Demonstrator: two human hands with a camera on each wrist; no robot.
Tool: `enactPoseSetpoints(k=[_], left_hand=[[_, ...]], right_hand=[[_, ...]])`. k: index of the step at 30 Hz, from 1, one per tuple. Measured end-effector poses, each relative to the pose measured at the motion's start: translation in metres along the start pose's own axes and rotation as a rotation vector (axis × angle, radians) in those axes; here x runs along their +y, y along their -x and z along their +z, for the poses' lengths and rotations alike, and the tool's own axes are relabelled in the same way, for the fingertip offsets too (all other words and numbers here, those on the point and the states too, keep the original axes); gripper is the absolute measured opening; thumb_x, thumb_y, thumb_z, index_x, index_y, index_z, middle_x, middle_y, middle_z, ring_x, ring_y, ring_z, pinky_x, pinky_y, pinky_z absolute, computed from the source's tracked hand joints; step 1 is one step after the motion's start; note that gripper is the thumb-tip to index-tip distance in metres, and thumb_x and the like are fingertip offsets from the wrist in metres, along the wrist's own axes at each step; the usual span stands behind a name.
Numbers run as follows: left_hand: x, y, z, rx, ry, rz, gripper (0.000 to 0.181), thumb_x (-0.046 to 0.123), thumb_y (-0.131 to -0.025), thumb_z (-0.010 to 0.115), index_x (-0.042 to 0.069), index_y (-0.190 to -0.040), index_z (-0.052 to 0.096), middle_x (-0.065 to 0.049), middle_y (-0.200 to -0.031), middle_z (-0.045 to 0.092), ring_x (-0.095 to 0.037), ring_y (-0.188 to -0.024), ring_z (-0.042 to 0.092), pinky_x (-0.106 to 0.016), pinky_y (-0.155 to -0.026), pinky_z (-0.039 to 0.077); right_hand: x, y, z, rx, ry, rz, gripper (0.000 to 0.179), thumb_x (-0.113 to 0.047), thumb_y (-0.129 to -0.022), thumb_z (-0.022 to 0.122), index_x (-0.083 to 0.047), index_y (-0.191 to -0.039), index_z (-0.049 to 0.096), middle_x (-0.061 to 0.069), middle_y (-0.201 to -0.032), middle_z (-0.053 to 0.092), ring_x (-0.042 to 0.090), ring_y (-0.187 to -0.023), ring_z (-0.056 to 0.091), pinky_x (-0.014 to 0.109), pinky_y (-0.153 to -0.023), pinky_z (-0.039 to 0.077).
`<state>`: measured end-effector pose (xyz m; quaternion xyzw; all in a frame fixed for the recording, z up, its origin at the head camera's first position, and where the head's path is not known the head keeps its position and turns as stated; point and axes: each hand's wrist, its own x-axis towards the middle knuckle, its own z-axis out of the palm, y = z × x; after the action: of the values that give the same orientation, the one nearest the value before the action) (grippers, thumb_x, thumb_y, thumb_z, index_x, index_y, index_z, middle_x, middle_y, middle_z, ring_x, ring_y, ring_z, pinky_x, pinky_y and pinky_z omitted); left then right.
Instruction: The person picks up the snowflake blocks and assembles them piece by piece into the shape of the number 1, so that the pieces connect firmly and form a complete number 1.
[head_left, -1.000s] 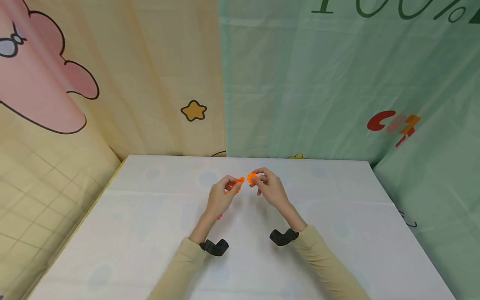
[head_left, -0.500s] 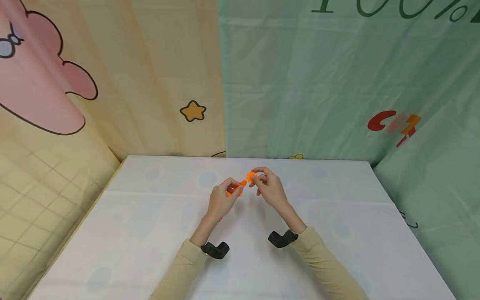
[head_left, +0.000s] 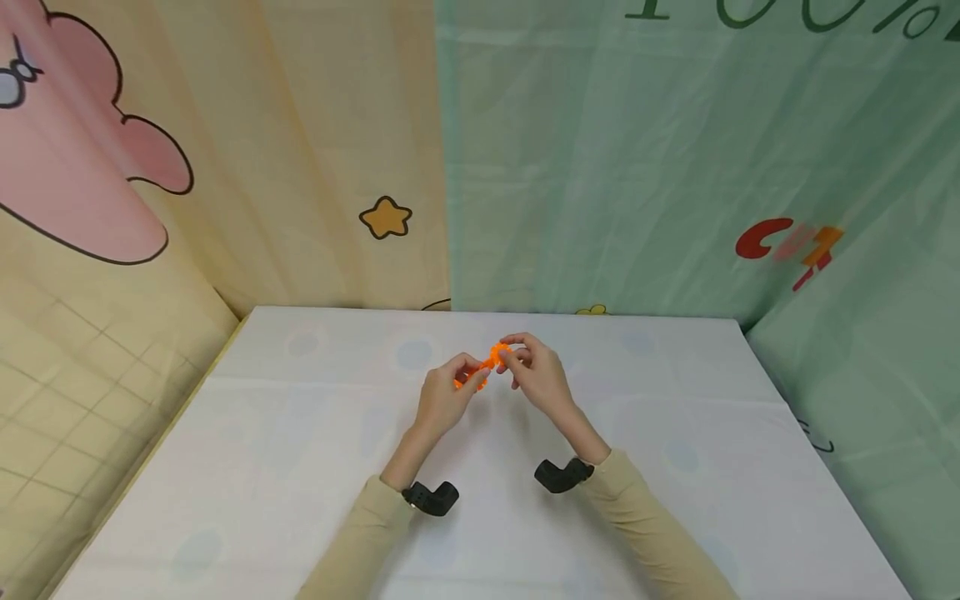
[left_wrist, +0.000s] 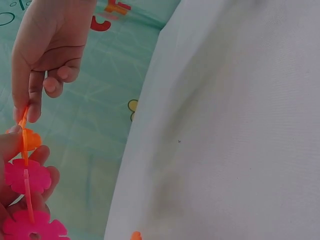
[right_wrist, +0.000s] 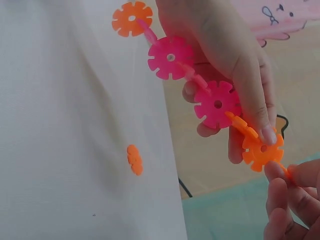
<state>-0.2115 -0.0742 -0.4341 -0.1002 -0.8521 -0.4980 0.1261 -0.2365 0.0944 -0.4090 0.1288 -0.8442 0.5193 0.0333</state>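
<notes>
Above the table's far half, my left hand [head_left: 444, 390] pinches an orange notched snowflake disc [right_wrist: 262, 150]. That disc ends a chain of interlocked discs, with a pink disc [right_wrist: 218, 104], another pink disc [right_wrist: 170, 57] and an orange disc [right_wrist: 132, 19] further along. Several discs in the chain appear edge-on between these. My right hand [head_left: 542, 379] pinches one more orange disc [head_left: 500, 354], held edge-on against the chain's end. In the left wrist view the two orange pieces touch; whether their slots interlock I cannot tell.
A separate orange disc [right_wrist: 134, 160] shows against the white table [head_left: 300, 467] in the right wrist view. Behind the table hangs a printed curtain [head_left: 585, 167]. Black wrist cameras are strapped to both wrists.
The gap between the hands' orange discs has closed. My right hand has shifted slightly left, and the left hand's disc has come slightly right to meet it.
</notes>
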Motion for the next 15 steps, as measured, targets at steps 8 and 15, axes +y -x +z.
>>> enactPoseSetpoints(k=[8, 15], left_hand=[[0.0005, 0.0020, 0.0027, 0.021, -0.049, 0.055, 0.013, 0.025, -0.088, 0.069, 0.013, -0.092, 0.068, -0.001, -0.077, 0.071, -0.014, -0.071, 0.062, -0.021, -0.058, 0.046], [0.0020, 0.0042, 0.0055, 0.065, -0.092, 0.108, 0.012, 0.023, -0.086, 0.071, 0.012, -0.090, 0.070, 0.000, -0.074, 0.071, -0.013, -0.068, 0.063, -0.021, -0.060, 0.044]], right_hand=[[-0.0017, 0.0030, 0.0020, 0.057, -0.011, -0.056, 0.018, -0.011, -0.093, 0.061, -0.004, -0.109, 0.065, 0.013, -0.073, 0.071, 0.030, -0.054, 0.059, 0.020, -0.045, 0.039], [-0.0028, 0.0064, 0.0067, 0.106, -0.069, -0.090, 0.017, -0.004, -0.091, 0.059, -0.001, -0.106, 0.066, 0.020, -0.068, 0.066, 0.020, -0.050, 0.058, 0.021, -0.041, 0.039]])
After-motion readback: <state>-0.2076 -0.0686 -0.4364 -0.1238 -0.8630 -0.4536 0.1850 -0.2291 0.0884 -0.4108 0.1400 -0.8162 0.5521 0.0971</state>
